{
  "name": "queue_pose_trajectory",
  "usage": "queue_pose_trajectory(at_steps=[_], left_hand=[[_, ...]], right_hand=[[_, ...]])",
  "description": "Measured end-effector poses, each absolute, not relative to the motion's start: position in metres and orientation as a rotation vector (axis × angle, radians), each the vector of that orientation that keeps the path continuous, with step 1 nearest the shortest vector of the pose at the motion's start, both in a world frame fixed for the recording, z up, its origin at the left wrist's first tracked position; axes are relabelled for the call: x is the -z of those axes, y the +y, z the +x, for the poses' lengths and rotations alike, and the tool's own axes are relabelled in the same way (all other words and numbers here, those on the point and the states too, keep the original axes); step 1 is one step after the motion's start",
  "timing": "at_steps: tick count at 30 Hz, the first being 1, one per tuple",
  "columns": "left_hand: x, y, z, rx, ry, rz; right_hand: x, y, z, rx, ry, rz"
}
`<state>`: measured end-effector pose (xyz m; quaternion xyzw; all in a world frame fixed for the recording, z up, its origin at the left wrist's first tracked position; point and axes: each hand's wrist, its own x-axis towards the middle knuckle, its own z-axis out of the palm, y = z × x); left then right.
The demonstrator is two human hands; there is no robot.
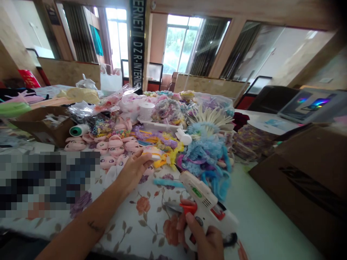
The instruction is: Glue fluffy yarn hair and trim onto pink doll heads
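Observation:
My right hand (pixel 202 236) is closed around the grip of a white glue gun (pixel 202 200) with an orange trigger, its nozzle pointing up and left over the flowered tablecloth (pixel 146 213). My left hand (pixel 134 169) reaches forward and pinches a small white and yellow craft piece (pixel 154 153) at the edge of the pile. Just behind it lie several pink doll faces (pixel 114 146). To the right sits a heap of blue yarn hair (pixel 207 157).
Bags of colourful craft parts (pixel 168 108) and a white ribbon spool (pixel 146 110) crowd the table's middle. A green-ended roll (pixel 78 130) lies by a cardboard box (pixel 40 126) on the left. A large brown box (pixel 306 180) stands on the right.

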<state>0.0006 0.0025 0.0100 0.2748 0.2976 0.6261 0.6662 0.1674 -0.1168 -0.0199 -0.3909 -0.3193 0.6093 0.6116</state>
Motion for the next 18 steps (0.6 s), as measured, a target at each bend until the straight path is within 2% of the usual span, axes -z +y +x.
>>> queue_pose_trajectory(at_steps=[7, 18], left_hand=[[-0.015, 0.001, 0.002, -1.225, 0.615, 0.453], [-0.019, -0.004, 0.012, -1.171, 0.547, 0.322]], right_hand=[[0.017, -0.116, 0.168, -1.445, -0.757, -0.914], [0.019, -0.113, 0.171, -1.482, -0.766, -0.922]])
